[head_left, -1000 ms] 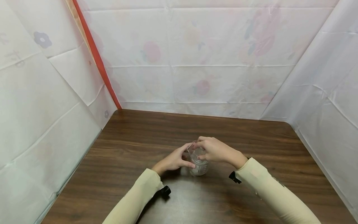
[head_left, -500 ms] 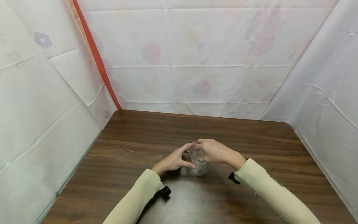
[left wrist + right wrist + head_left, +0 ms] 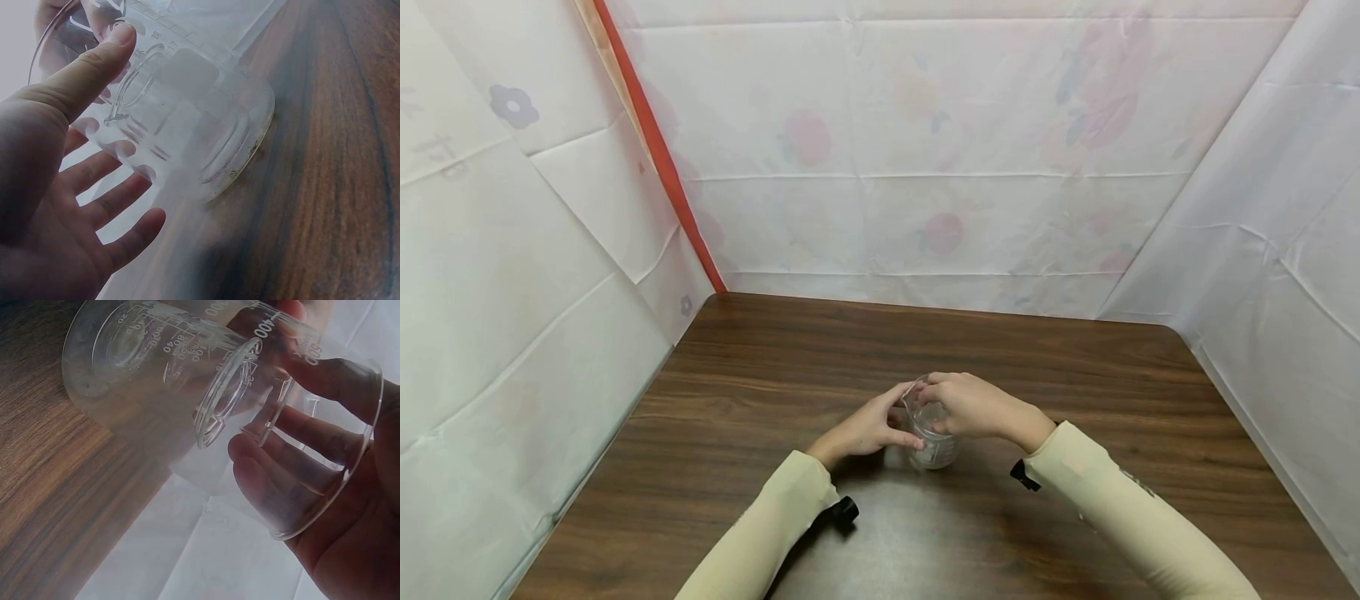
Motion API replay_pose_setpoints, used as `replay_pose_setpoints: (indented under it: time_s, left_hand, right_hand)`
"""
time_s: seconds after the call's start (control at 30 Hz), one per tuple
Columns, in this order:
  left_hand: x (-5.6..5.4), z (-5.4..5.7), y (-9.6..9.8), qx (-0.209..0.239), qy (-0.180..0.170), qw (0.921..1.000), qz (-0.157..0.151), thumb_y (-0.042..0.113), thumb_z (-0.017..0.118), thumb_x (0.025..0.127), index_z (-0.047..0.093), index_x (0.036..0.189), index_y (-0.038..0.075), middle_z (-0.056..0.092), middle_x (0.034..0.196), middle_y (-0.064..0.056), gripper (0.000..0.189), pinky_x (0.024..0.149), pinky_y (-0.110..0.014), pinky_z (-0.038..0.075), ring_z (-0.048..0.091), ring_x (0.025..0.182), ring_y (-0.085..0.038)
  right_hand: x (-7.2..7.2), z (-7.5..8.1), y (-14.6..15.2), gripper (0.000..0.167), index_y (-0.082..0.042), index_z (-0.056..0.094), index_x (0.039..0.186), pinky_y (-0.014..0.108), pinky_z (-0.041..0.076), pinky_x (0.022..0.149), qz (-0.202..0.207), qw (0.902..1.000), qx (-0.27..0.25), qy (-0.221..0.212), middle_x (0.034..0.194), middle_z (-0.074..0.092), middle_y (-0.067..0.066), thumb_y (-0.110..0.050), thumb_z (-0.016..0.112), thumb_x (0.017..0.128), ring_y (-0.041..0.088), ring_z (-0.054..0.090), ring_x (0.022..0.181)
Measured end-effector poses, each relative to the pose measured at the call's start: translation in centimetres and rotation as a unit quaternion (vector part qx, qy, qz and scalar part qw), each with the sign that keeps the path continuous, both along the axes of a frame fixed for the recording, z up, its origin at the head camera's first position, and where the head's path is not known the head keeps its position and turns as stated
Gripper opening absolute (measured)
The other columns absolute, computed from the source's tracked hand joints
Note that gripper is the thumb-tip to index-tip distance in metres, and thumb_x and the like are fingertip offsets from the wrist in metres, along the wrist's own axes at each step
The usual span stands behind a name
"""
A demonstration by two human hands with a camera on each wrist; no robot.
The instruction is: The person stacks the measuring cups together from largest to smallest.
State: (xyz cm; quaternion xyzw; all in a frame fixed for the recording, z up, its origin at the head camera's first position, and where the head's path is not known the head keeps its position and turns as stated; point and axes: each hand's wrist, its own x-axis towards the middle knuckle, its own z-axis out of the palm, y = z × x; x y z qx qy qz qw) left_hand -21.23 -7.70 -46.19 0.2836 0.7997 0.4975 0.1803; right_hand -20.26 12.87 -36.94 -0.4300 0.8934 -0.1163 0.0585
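Note:
A large clear glass beaker with white graduations stands upright on the brown table. My left hand grips it from the left, thumb on the near side and fingers round the far side. Inside sits a smaller graduated beaker, its rim well below the large one's rim. My right hand reaches down through the mouth of the large beaker. Its thumb and fingers pinch a still smaller glass vessel, which sits within the smaller beaker's opening. From the head view my right fingers partly hide the nested glass.
White patterned sheets hang behind the table and on both sides. A red strip runs down the back left corner. Black wrist cameras sit under both light sleeves.
My right hand has sunk slightly deeper into the large beaker, and its wrist has shifted a little left. My left hand and the large beaker have stayed in place.

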Motion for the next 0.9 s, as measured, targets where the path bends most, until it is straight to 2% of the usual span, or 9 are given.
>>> replay_pose_setpoints:
  time_s: [0.2,0.5,0.63,0.73,0.87,0.9]
  left_hand:
    - [0.2,0.0,-0.1,0.002,0.001,1.0000,-0.003,0.027,0.077,0.084,0.027,0.153,0.023,0.040,0.152,-0.003,0.085,0.101,-0.045,0.048,0.052,0.127,-0.027]
    - [0.1,0.1,-0.1,0.010,0.012,0.9998,-0.010,0.031,0.077,0.084,0.028,0.153,0.023,0.041,0.152,-0.002,0.085,0.100,-0.042,0.049,0.055,0.124,-0.026]
    - [1.0,2.1,-0.1,0.010,0.003,0.9998,-0.018,0.024,0.076,0.086,0.027,0.153,0.014,0.041,0.151,-0.010,0.084,0.100,-0.047,0.048,0.056,0.123,-0.032]
    - [1.0,2.4,-0.1,0.008,-0.009,0.9996,-0.024,0.018,0.075,0.087,0.024,0.154,0.009,0.040,0.151,-0.015,0.085,0.101,-0.050,0.047,0.055,0.123,-0.035]
    - [0.2,0.3,-0.1,0.016,-0.010,0.9996,-0.020,0.017,0.075,0.086,0.023,0.155,0.014,0.043,0.148,-0.013,0.087,0.100,-0.049,0.048,0.056,0.123,-0.032]
    - [0.2,0.2,-0.1,0.019,-0.010,0.9996,-0.019,0.017,0.075,0.086,0.023,0.155,0.015,0.044,0.147,-0.013,0.087,0.100,-0.049,0.048,0.057,0.122,-0.032]
  right_hand:
    - [0.1,0.0,-0.2,0.027,-0.009,0.072,0.107,0.035,0.055,0.085,-0.002,1.0000,0.004,-0.006,0.111,0.067,0.004,-0.013,0.076,0.081,0.020,0.067,0.100]
    - [-0.1,-0.2,-0.4,0.025,-0.009,0.072,0.106,0.037,0.055,0.087,0.002,0.9999,0.011,0.006,0.111,0.067,0.005,-0.013,0.076,0.082,0.021,0.067,0.102]
    - [-0.2,-0.3,-0.5,0.025,-0.009,0.072,0.106,0.037,0.055,0.088,0.003,0.9998,0.020,0.009,0.112,0.068,0.006,-0.013,0.076,0.082,0.022,0.066,0.104]
    - [-0.2,-0.4,-0.7,0.025,-0.009,0.072,0.107,0.039,0.054,0.089,0.001,0.9996,0.028,0.008,0.113,0.069,0.007,-0.014,0.076,0.083,0.023,0.066,0.107]
    - [-0.2,-0.3,-0.8,0.025,-0.008,0.072,0.107,0.039,0.054,0.090,0.001,0.9993,0.037,0.007,0.113,0.069,0.007,-0.013,0.076,0.083,0.024,0.065,0.108]
    - [-0.2,-0.3,-0.9,0.025,-0.008,0.072,0.107,0.039,0.054,0.090,0.001,0.9992,0.040,0.007,0.113,0.069,0.007,-0.013,0.076,0.083,0.024,0.065,0.108]
